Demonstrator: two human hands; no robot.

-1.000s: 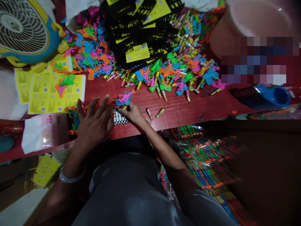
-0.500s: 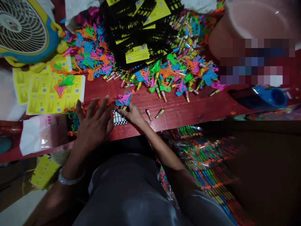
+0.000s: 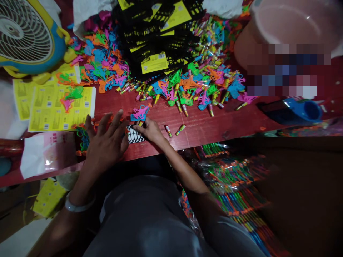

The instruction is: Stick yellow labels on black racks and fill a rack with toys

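My left hand [image 3: 107,139] is open with its fingers spread, just left of a small black-and-white gridded piece [image 3: 136,135] on the red table. My right hand [image 3: 152,131] is closed at that piece's right side, thumb over its upper corner. A bit of yellow shows by the fingers; what it belongs to is partly hidden. Right beyond them lie pink and blue plastic toy pieces [image 3: 139,112]. Two small printed tubes, one whitish [image 3: 168,131] and one yellow-green [image 3: 180,129], lie right of my right hand. Orange-tipped plastic pieces [image 3: 83,137] are partly covered by my left hand.
A black netted stack with yellow labels [image 3: 154,63] stands at the back amid heaps of coloured plastic pieces [image 3: 102,57] and tubes. Yellow printed sheets [image 3: 59,114] and a fan [image 3: 57,46] are left. A pink tub [image 3: 243,46] and blue container [image 3: 300,110] are right.
The view has shifted very slightly. Both hands keep nearly the same pose and place at the gridded piece.
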